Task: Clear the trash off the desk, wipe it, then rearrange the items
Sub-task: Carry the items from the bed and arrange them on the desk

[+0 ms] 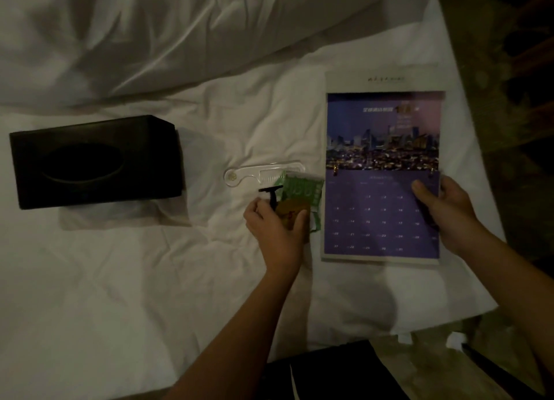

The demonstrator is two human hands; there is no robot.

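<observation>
Left hand curled round tan packet, black razor poking out just above my fingers. Green wrapper touching packet, clear comb just beyond. Right hand pinching calendar at right edge, thumb on top. Calendar flat on white sheet. Black tissue box well off to left.

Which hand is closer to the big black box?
Left. The left hand grips the brown packet, right of the black box; the right hand is farther right, holding the calendar.
</observation>
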